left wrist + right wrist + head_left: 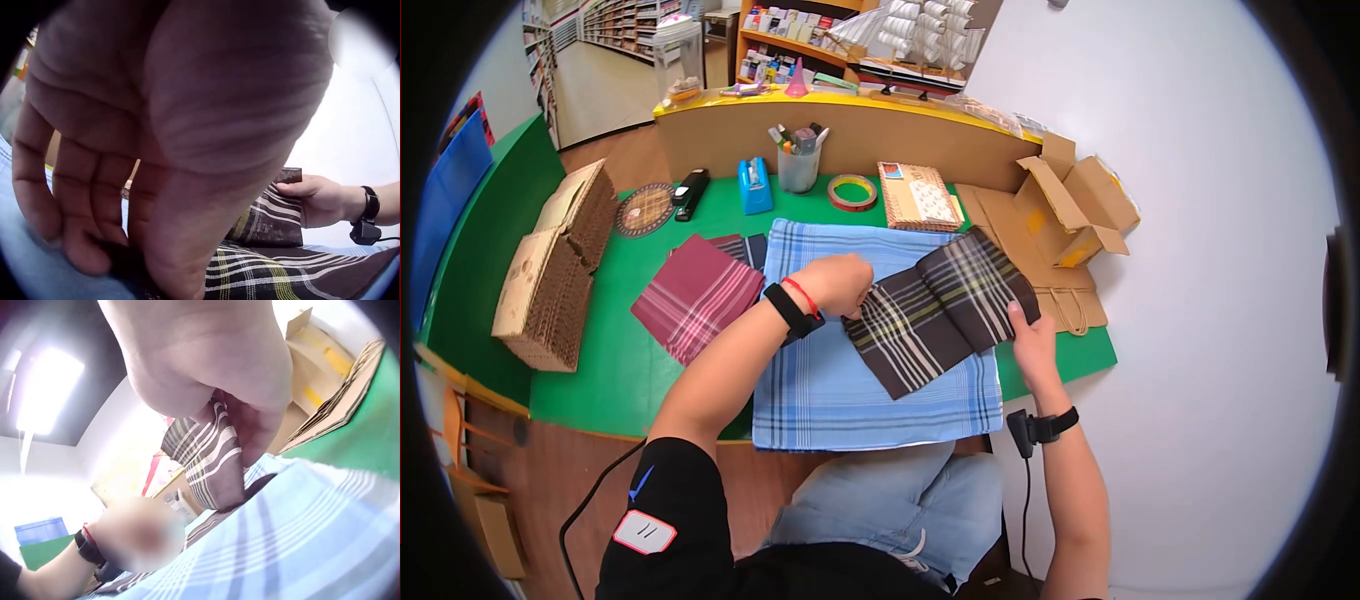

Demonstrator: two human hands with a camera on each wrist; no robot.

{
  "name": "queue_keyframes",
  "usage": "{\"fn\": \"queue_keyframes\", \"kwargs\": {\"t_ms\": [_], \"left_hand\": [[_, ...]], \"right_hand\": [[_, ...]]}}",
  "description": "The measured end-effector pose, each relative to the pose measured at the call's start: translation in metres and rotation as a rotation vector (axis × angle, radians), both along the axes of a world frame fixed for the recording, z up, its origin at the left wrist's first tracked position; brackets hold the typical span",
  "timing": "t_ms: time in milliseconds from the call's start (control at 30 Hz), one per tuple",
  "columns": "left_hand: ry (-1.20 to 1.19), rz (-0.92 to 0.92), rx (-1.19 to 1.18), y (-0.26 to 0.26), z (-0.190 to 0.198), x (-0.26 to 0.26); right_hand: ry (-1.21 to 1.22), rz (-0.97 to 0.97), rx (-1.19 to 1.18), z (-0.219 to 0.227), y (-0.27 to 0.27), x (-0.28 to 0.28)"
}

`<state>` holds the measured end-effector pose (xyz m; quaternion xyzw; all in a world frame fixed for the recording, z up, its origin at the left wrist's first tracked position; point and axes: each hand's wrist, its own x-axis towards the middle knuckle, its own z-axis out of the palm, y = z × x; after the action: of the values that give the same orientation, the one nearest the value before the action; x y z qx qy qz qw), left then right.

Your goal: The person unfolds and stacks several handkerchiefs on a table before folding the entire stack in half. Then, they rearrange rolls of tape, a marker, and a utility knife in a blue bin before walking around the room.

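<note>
A dark brown plaid handkerchief with white and yellow stripes lies at a slant over a spread light blue plaid cloth. My left hand pinches its left edge, thumb and fingers pointing down in the left wrist view. At the other end, my right hand grips the right edge, thumb on top and fingers behind. That end is lifted off the blue cloth and folds upward in the right wrist view. A folded maroon plaid handkerchief lies left of the blue cloth, partly over a darker one.
Wicker boxes stand at the left of the green table. Along the back are a stapler, blue tape dispenser, pen cup, tape roll and notebook. An open cardboard box stands back right.
</note>
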<state>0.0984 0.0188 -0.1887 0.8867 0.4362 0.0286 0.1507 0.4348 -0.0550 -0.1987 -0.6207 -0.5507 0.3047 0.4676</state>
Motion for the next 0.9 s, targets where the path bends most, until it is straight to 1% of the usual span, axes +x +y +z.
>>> {"fn": "queue_keyframes", "kwargs": {"t_ms": [33,67,100,133,167,200,233,267,300,333,367,400,433,467,500,533,600,633,700,733,800,867,900], "left_hand": [[-0.012,-0.027,-0.028,0.003,0.002,-0.002],[-0.025,-0.056,-0.058,0.006,0.003,-0.004],[-0.083,-0.020,-0.058,0.007,0.006,-0.007],[-0.093,-0.029,-0.060,0.006,0.014,-0.010],[-0.120,-0.025,-0.037,0.007,0.025,-0.015],[-0.149,-0.018,-0.017,0.007,0.033,-0.021],[-0.150,0.036,-0.027,0.009,0.039,-0.023],[-0.171,0.050,-0.027,0.007,0.041,-0.025],[-0.175,0.027,0.002,0.005,0.044,-0.028],[-0.174,0.011,0.029,0.004,0.044,-0.031],[-0.163,-0.031,0.052,0.003,0.041,-0.033],[-0.173,0.001,0.046,0.001,0.042,-0.032],[-0.126,0.054,0.019,0.000,0.044,-0.027],[-0.076,0.096,-0.007,-0.001,0.047,-0.023],[-0.099,0.086,0.018,-0.002,0.049,-0.023],[-0.100,0.086,0.015,0.000,0.045,-0.022],[-0.106,0.058,0.131,0.004,0.039,-0.021],[-0.108,0.064,0.131,0.003,0.040,-0.022],[-0.140,0.100,0.187,-0.002,0.042,-0.025],[-0.145,0.118,0.184,-0.001,0.039,-0.027],[-0.172,0.135,0.234,0.003,0.033,-0.028],[-0.193,0.149,0.232,0.004,0.029,-0.029],[-0.187,0.152,0.235,0.003,0.030,-0.028]], "right_hand": [[0.099,-0.026,-0.003,0.002,0.000,0.007],[0.095,-0.042,-0.001,0.004,0.001,0.013],[-0.011,-0.059,0.039,0.007,0.001,0.017],[-0.120,-0.070,0.077,0.010,0.002,0.022],[-0.174,-0.076,0.066,0.006,0.007,0.032],[-0.187,-0.076,0.063,-0.008,0.016,0.048],[-0.238,-0.121,0.087,-0.026,0.025,0.066],[-0.293,-0.156,0.118,-0.033,0.031,0.074],[-0.650,-0.214,0.303,-0.027,0.025,0.061],[-0.666,-0.180,0.311,-0.013,0.026,0.042],[-0.693,-0.063,0.379,0.001,0.028,0.021],[-0.711,0.051,0.442,0.010,0.029,0.003],[-0.720,0.257,0.347,0.020,0.035,-0.014],[-0.735,0.409,0.368,0.026,0.040,-0.035],[-0.747,0.554,0.387,0.030,0.045,-0.057],[-0.748,0.555,0.385,0.030,0.052,-0.073],[-0.927,0.680,0.306,0.032,0.066,-0.095],[-0.929,0.686,0.309,0.033,0.073,-0.098],[-1.216,0.640,0.014,0.026,0.088,-0.103],[-1.223,0.659,0.019,0.023,0.095,-0.101],[-1.092,0.593,-0.184,0.024,0.105,-0.098],[-1.114,0.595,-0.210,0.025,0.107,-0.097],[-1.173,0.571,-0.171,0.025,0.105,-0.098]]}}
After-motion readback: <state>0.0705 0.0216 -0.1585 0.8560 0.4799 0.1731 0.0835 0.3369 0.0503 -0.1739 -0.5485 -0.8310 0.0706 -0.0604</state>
